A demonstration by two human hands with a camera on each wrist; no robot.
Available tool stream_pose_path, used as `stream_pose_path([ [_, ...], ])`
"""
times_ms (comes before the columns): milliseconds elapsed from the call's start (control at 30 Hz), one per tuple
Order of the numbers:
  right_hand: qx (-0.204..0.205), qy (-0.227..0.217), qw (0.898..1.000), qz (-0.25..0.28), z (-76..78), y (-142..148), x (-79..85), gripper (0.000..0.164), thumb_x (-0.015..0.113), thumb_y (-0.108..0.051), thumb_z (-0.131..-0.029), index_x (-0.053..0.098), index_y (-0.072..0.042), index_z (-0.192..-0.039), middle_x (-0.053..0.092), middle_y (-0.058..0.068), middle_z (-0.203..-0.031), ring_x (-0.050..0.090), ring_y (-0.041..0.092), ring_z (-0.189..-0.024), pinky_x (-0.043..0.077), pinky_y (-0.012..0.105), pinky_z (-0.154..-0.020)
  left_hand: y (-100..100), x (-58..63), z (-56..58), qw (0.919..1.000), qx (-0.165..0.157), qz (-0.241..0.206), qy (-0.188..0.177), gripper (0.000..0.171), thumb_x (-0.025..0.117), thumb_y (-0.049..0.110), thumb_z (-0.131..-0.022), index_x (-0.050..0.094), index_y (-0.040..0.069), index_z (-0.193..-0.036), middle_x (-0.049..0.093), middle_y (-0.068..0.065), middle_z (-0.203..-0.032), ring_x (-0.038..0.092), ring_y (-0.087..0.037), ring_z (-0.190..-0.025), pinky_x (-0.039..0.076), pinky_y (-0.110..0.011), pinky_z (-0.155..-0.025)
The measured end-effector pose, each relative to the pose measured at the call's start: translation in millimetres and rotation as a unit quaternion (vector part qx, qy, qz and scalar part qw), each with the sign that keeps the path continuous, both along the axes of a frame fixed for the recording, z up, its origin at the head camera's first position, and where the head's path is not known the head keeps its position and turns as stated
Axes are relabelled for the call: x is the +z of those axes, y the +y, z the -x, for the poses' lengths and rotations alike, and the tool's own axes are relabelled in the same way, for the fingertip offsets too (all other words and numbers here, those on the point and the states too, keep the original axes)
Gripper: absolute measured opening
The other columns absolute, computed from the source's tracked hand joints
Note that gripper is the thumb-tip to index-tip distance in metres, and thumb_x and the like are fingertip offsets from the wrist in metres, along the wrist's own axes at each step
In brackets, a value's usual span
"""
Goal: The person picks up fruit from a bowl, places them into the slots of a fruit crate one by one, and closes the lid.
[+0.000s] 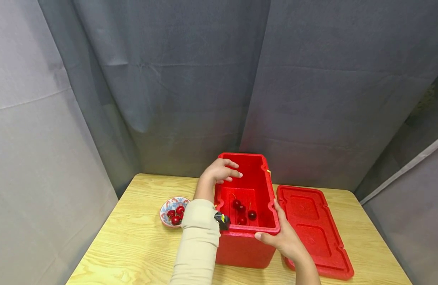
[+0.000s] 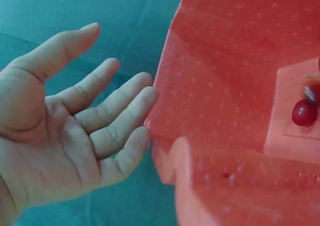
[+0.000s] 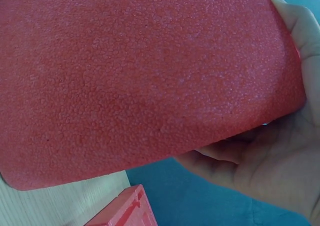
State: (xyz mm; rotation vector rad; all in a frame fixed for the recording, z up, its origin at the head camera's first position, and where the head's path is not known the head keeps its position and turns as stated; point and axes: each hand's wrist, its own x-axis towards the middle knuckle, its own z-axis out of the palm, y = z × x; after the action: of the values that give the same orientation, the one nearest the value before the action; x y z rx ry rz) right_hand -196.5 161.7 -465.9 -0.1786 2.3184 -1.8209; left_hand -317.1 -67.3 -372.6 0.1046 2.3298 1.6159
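An open-topped red foam box [image 1: 242, 249] stands on the table with several dark red cherries [image 1: 252, 215] on its floor. Over the box's left rim, toward the far end, is my left hand [image 1: 220, 171], empty, its fingers spread and loosely bent. In the left wrist view the fingertips [image 2: 148, 97] are at the rim; whether they touch it I cannot tell. My right hand [image 1: 286, 239] grips the box's near right corner, thumb on the front and fingers along the right side. The right wrist view shows that hand [image 3: 272, 161] around the box's edge.
A patterned bowl [image 1: 163, 215] holding several cherries [image 1: 175, 220] sits left of the box, partly behind my left sleeve. On the right a red foam lid [image 1: 311, 229] lies flat on the wooden table [image 1: 133, 237]. Grey curtains [image 1: 190, 87] hang behind the table.
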Motion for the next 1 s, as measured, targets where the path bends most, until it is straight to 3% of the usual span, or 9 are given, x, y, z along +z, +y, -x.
stream_pose_path([
  [233, -0.005, 0.000, 1.000, 0.000, -1.5, 1, 0.1, 0.110, 0.082, -0.023, -0.067, 0.007, -0.023, -0.148, 0.032, 0.016, -0.142, 0.040, 0.038, -0.119, 0.051, 0.044, -0.077, -8, 5.7, -19.9, 0.9971, 0.003, 0.032, 0.068, 0.040, 0.072, 0.019, -0.079, 0.059, 0.005, -0.115, 0.058, -0.010, -0.108, 0.060, -0.026, -0.085, 0.050, -0.035, -0.074],
  [467, -0.008, 0.003, 1.000, -0.008, -1.9, 0, 0.6, 0.112, 0.083, -0.024, -0.067, 0.007, -0.023, -0.149, 0.032, 0.016, -0.142, 0.042, 0.038, -0.119, 0.051, 0.044, -0.077, -25, 4.8, -56.1, 0.9943, 0.023, -0.022, 0.102, 0.039, 0.070, 0.019, -0.080, 0.058, 0.007, -0.116, 0.061, -0.007, -0.100, 0.059, -0.022, -0.091, 0.050, -0.041, -0.078],
  [600, -0.013, -0.005, 1.000, -0.011, -3.3, 0, 0.6, 0.113, 0.083, -0.023, -0.066, 0.007, -0.024, -0.149, 0.032, 0.016, -0.142, 0.042, 0.037, -0.118, 0.051, 0.045, -0.077, -33, -7.4, -77.9, 0.9875, 0.046, -0.042, 0.145, 0.036, 0.069, 0.017, -0.082, 0.058, 0.005, -0.115, 0.061, -0.012, -0.103, 0.058, -0.023, -0.090, 0.050, -0.036, -0.076],
  [767, -0.018, -0.007, 1.000, -0.018, -3.4, 0, 1.4, 0.113, 0.083, -0.025, -0.065, 0.007, -0.025, -0.149, 0.029, 0.015, -0.143, 0.040, 0.037, -0.120, 0.050, 0.046, -0.077, -42, -26.8, -100.1, 0.9809, 0.072, -0.067, 0.168, 0.035, 0.069, 0.014, -0.083, 0.059, 0.003, -0.115, 0.061, -0.017, -0.106, 0.060, -0.024, -0.087, 0.050, -0.034, -0.074],
  [1000, -0.018, -0.004, 1.000, -0.006, -2.7, -2, 2.1, 0.113, 0.083, -0.023, -0.065, 0.007, -0.025, -0.149, 0.029, 0.013, -0.144, 0.040, 0.037, -0.120, 0.051, 0.045, -0.077, -64, -54.6, -114.9, 0.9763, 0.104, -0.066, 0.178, 0.032, 0.071, 0.012, -0.081, 0.062, 0.005, -0.112, 0.062, -0.009, -0.103, 0.059, -0.024, -0.088, 0.049, -0.035, -0.074],
])
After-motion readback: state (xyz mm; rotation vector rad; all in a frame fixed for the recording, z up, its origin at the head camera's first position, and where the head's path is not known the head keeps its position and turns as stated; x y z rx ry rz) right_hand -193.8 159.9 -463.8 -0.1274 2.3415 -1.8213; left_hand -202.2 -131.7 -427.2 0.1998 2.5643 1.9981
